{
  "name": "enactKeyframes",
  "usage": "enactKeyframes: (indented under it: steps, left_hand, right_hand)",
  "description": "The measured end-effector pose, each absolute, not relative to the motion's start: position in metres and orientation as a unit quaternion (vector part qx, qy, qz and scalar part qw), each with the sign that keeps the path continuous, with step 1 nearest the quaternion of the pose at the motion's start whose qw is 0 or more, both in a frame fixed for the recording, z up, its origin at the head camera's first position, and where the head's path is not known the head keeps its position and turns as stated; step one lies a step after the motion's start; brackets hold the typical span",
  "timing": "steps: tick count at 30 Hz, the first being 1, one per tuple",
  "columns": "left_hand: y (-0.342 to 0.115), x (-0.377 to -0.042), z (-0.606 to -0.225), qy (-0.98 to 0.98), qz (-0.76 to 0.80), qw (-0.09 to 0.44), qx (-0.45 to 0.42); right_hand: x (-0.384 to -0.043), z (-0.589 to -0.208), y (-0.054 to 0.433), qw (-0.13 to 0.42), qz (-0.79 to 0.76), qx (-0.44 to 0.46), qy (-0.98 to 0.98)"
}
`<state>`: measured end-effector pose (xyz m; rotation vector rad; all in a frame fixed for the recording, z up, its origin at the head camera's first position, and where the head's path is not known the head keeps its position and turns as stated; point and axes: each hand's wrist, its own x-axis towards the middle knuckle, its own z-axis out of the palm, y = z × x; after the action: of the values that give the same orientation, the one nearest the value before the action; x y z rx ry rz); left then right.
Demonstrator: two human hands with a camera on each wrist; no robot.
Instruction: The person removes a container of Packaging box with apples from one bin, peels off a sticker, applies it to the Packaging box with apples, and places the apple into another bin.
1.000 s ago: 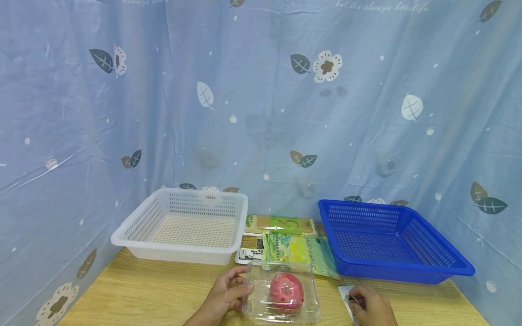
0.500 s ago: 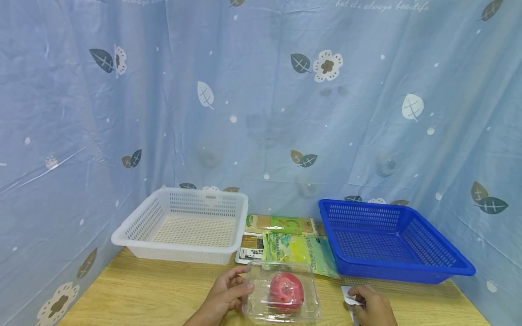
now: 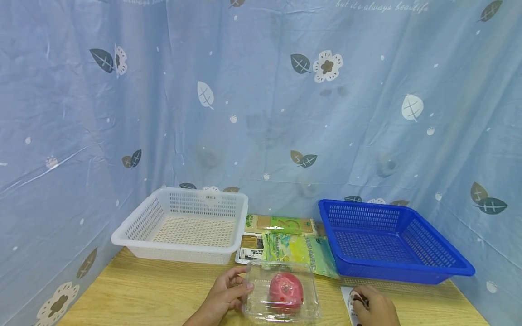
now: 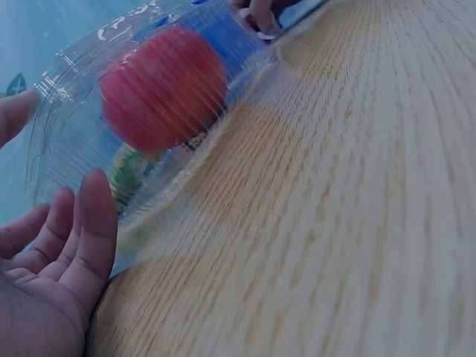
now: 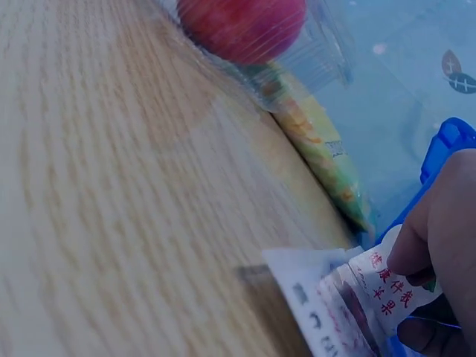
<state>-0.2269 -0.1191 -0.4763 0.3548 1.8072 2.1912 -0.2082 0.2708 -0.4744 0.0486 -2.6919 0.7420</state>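
Observation:
My left hand [image 3: 225, 292] grips the left edge of a clear plastic clamshell box [image 3: 256, 304], which sits on the table with its lid down. Inside is one red apple [image 3: 286, 290], also seen through the plastic in the left wrist view. To the box's right, my right hand [image 3: 374, 305] pinches a white sticker [image 5: 381, 286] with red printed characters. The sticker is curled up from a white backing strip [image 5: 296, 286] that bears more print. Whether part of it still clings to the strip is hard to tell. Several right fingers are hidden in the head view.
A white perforated basket [image 3: 179, 250] stands at the back left, a blue one [image 3: 401, 267] at the back right. Between them lie flat packages: a yellow-green packet [image 3: 299, 251], a brown-green one [image 3: 281, 225] and a black-and-white one [image 3: 250, 249]. A blue curtain [image 3: 261, 113] encloses the table.
My right hand has shifted slightly, and the piece pinched in it has turned from a plain white flap to show dark red print. The left hand, box and apple stay put.

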Motion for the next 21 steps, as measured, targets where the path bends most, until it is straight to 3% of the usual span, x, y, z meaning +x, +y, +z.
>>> enactKeyframes:
  steps: [7, 21]
  left_hand:
    - [-0.1193, -0.2266, -0.4761, 0.622, 0.76, 0.14, 0.123]
    - [-0.1191, -0.2265, -0.476, 0.623, 0.76, 0.138, 0.118]
  right_hand:
    - [-0.2055, -0.4726, 0.2721, 0.201, 0.268, 0.028, -0.942]
    - [-0.2013, -0.466, 0.2722, 0.197, 0.319, 0.021, -0.927]
